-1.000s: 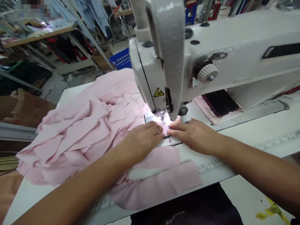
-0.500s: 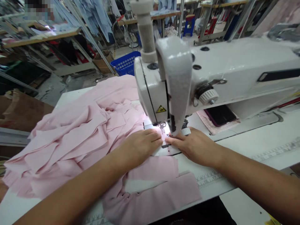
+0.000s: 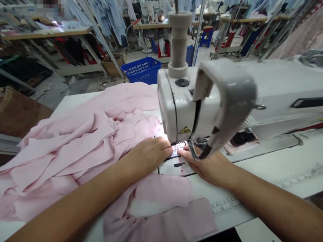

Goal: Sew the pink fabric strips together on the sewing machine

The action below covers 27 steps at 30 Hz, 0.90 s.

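A white sewing machine point(image 3: 174, 107) stands before me, its lamp lighting the needle plate point(image 3: 171, 167). My left hand point(image 3: 153, 151) lies palm down left of the needle, fingers closed together on the edge of a small piece of pink fabric point(image 3: 176, 153). From the right, my right hand point(image 3: 212, 168) reaches in, thumb and forefinger pinched at the same piece. A grey curved guard point(image 3: 234, 97) hides part of that hand. Glare blurs the fabric at the fingertips. Heaped pink cut pieces point(image 3: 83, 141) spread left of the machine, and pink strips point(image 3: 164, 190) lie nearest me.
A blue plastic basket point(image 3: 141, 69) stands beyond the table. A dark phone point(image 3: 242, 137) lies under the machine arm. Printed ruler marks point(image 3: 227, 205) run along the table's front. A cardboard box point(image 3: 20, 111) is at the left; other worktables and hanging blue garments point(image 3: 108, 20) are behind.
My view has shifted, so the machine head appears farther right and lower. The curved guard looks swung outward to the right. Both hands stay at the needle with little movement.
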Each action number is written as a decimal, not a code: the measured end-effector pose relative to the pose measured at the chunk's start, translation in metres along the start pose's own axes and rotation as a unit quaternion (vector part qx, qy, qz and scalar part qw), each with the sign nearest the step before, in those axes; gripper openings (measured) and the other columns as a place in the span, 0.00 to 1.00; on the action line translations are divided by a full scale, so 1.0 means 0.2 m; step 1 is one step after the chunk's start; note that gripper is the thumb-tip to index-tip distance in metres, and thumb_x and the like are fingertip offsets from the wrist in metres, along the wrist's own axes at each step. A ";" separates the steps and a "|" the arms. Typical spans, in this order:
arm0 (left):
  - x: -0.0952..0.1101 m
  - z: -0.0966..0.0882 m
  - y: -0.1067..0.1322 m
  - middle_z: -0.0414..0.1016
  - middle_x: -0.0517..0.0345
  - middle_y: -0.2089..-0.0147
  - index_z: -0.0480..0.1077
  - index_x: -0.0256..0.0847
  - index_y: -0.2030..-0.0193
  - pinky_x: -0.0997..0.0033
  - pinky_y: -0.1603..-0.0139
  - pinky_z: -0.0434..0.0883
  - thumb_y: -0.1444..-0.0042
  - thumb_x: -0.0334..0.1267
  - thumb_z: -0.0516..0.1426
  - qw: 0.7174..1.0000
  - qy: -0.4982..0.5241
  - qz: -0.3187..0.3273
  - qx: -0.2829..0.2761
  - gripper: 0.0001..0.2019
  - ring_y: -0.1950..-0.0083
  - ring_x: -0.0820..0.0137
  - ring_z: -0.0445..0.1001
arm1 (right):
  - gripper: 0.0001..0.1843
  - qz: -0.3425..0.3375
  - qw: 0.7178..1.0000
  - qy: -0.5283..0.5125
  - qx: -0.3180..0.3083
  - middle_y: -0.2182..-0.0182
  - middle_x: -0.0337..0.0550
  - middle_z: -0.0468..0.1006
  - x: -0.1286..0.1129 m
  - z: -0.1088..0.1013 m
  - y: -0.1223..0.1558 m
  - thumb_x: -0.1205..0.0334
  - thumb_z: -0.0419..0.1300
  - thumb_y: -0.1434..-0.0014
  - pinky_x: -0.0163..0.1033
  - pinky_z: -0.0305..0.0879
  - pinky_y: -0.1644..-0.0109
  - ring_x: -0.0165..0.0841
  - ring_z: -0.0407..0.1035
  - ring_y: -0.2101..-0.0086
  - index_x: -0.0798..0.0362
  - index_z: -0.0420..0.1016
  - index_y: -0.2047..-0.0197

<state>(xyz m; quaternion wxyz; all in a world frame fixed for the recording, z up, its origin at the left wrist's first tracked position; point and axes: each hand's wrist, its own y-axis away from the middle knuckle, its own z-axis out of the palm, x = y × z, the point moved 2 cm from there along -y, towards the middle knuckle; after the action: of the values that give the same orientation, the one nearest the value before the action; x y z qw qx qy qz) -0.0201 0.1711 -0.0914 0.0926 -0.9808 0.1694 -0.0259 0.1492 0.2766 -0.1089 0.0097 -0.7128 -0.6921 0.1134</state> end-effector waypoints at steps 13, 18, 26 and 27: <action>-0.01 0.02 0.01 0.70 0.54 0.67 0.70 0.38 0.67 0.69 0.58 0.68 0.33 0.31 0.44 0.998 0.002 -0.039 0.048 0.15 0.61 0.68 0.70 | 0.17 -0.004 0.999 -0.023 0.026 0.59 0.54 0.76 0.00 -0.01 0.02 0.70 0.52 0.35 0.44 0.72 0.60 0.44 0.69 0.57 0.54 0.76 0.48; -0.01 0.05 0.04 0.69 0.54 0.68 0.69 0.38 0.65 0.66 0.53 0.69 0.34 0.33 0.47 0.995 0.011 -0.052 0.083 0.12 0.57 0.65 0.70 | 0.12 0.032 0.998 -0.045 0.002 0.59 0.47 0.76 0.00 -0.05 0.02 0.67 0.54 0.35 0.37 0.69 0.66 0.38 0.70 0.61 0.51 0.76 0.52; 0.06 0.05 0.04 0.71 0.51 0.63 0.69 0.36 0.65 0.64 0.54 0.70 0.41 0.24 0.52 0.981 0.035 -0.190 0.001 0.07 0.57 0.64 0.70 | 0.17 -0.065 0.989 -0.111 0.069 0.56 0.51 0.75 -0.10 -0.10 0.11 0.63 0.44 0.29 0.45 0.70 0.56 0.40 0.69 0.58 0.56 0.74 0.52; 0.07 0.02 0.07 0.72 0.51 0.64 0.69 0.37 0.68 0.65 0.56 0.70 0.41 0.24 0.52 0.977 0.040 -0.211 0.012 0.07 0.58 0.64 0.70 | 0.17 -0.089 0.988 -0.114 0.060 0.57 0.51 0.75 -0.15 -0.11 0.14 0.63 0.44 0.29 0.45 0.70 0.57 0.40 0.69 0.58 0.56 0.74 0.51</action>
<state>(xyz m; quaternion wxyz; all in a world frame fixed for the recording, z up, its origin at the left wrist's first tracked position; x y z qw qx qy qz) -0.0108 0.1544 -0.0983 0.0896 -0.9915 -0.0386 -0.0858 0.1799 0.2498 -0.0883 -0.0162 -0.6289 -0.7411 0.2343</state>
